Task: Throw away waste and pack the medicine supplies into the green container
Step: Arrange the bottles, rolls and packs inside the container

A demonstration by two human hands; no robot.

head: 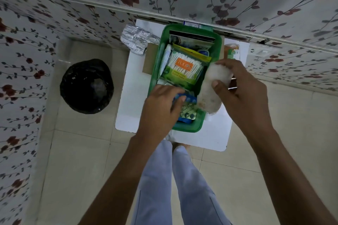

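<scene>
Now the packing step is under way: blister packs [186,109] are pressed by the left hand [161,107] into the green container [192,126] (frame centre), while a white roll [213,86] is gripped by the right hand [241,87]; next, room must be found.

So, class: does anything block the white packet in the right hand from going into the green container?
Partly. The white packet lies over the green container right rim; the cotton swab pack and blister strips already fill the space beside it.
</scene>
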